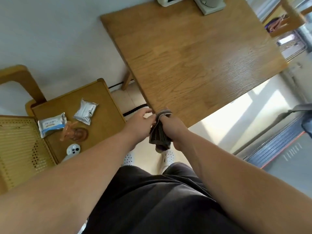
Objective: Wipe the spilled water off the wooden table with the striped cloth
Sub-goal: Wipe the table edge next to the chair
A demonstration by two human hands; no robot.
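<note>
The striped cloth point(159, 132), dark grey-brown with pale bands, hangs bunched just off the near corner of the wooden table point(194, 53). My right hand point(172, 129) grips its upper part, fingers curled round it. My left hand point(140, 123) is beside it on the left, fingertips pinching the cloth's top edge. Both hands sit at the table's near corner, above the floor and my feet. I cannot make out water on the tabletop in this blurred view.
A lower wooden side table point(101, 105) on the left carries two foil packets point(86, 111), a brown glass item point(77, 133) and a white round device point(73, 149). A cane chair point(20, 149) stands far left. Pale appliances point(209, 5) stand at the table's far edge.
</note>
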